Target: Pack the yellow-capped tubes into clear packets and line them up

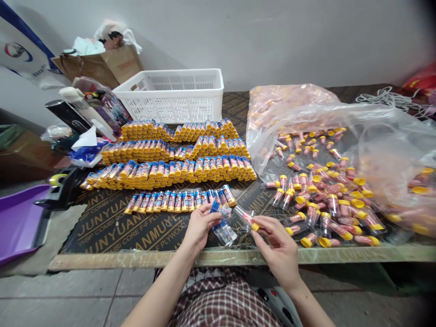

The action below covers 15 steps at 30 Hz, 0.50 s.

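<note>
My left hand (200, 228) pinches a small blue printed plastic sleeve (215, 207) between thumb and fingers. Between the thumb and fingers of my right hand (277, 247) is a clear tube (244, 215) with a yellow cap and pink contents, tilted with its capped end toward me. The tube and the sleeve are apart. Several more flat sleeves (225, 235) lie on the table just below my left fingertips. A row of tubes with blue labels (175, 201) lies beyond my left hand. Unlabelled yellow-capped tubes (335, 213) are heaped to the right of my right hand.
Stacked rows of labelled tubes (163, 171) stand further back, before a white plastic basket (177, 104). A large clear bag (272, 129) spreads behind the loose tubes. Bottles (70, 116), a paper bag (117, 66) and a purple dustpan (22, 222) are at left. The wooden table edge (143, 260) runs in front.
</note>
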Motion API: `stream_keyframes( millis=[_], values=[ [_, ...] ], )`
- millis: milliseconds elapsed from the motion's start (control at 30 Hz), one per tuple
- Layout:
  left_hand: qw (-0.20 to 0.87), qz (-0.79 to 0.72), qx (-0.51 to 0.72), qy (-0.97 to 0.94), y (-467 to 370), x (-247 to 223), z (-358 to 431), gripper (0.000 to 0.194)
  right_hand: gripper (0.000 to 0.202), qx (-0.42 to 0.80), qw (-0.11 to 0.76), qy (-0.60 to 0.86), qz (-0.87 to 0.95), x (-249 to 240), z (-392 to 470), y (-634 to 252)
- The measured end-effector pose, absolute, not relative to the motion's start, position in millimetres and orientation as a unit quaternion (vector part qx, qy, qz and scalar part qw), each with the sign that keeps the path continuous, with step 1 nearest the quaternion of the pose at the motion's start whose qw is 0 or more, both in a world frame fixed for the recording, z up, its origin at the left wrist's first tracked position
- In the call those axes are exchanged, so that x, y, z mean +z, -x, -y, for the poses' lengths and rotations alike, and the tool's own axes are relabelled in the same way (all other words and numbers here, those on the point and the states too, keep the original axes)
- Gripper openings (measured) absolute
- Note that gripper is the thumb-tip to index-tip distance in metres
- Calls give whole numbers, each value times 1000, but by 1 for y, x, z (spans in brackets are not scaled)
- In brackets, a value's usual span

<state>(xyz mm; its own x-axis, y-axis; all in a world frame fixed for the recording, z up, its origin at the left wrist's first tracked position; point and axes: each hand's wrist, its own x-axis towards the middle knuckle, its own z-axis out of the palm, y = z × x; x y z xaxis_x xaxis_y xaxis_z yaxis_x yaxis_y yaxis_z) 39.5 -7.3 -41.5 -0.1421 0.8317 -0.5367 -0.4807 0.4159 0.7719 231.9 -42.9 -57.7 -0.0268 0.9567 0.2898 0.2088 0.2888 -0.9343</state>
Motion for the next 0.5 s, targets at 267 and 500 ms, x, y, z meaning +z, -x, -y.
stream_keyframes(
  millis=[267,500],
  values=[
    [626,-543,549,-113,-42,-46,6,35,32,284,511,475,658,-58,48,-230],
    [604,-565,550,-118,-43,-46,7,37,34,267,505,469,674,-58,49,-228]
  ],
)
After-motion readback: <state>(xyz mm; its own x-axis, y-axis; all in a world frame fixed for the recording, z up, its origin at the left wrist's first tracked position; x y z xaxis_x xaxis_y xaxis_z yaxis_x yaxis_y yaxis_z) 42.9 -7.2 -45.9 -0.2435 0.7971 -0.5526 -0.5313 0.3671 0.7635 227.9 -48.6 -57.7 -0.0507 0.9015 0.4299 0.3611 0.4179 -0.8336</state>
